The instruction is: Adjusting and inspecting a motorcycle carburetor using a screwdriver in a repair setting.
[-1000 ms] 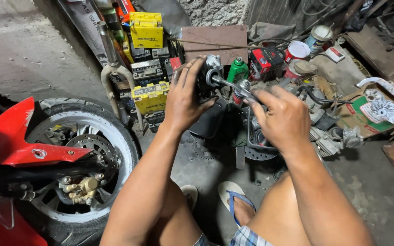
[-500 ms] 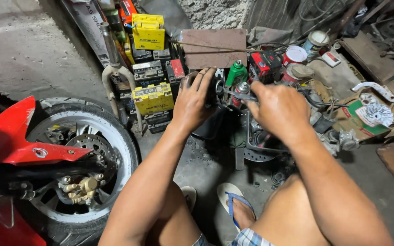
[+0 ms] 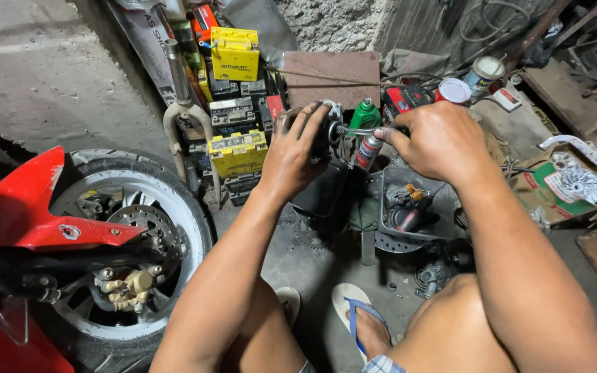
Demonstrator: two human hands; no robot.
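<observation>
Since a second ago: both hands drawn slightly nearer and lower in view, wrench handle swung round toward the right, left fingers now spread wider over the part.

Far left, red fender (image 3: pixel 32 217) over a motorcycle wheel (image 3: pixel 129 255) with white rim, brake disc and gold caliper. Next, stacked yellow batteries (image 3: pixel 238 150) against a bent metal fork tube. Centre, left hand (image 3: pixel 297 148) wrapped over a dark, greasy metal part (image 3: pixel 320 141), held up off the floor in front of the body, just above a black tub; fingers splayed and clamped over its top, wrist straight, forearm rising from the knee. Right of it, a chrome wrench (image 3: pixel 354 130) seated on the part, shank level. Right hand (image 3: pixel 437 141) closed in a fist on the wrench handle, knuckles up, elbow bent out to the right.

Part likely heavy for its size, rigid, slick with oil; best gripped around the body with the whole palm, as here, not by the fitting. Wrench stiff and smooth, best held near the handle's end for leverage.

Behind, a green bottle (image 3: pixel 365 114) and a spray can. Below, a grey tray (image 3: pixel 390 207) of small tools; far right, cardboard and scrap metal. Blue sandal (image 3: pixel 357 311) on the concrete.
</observation>
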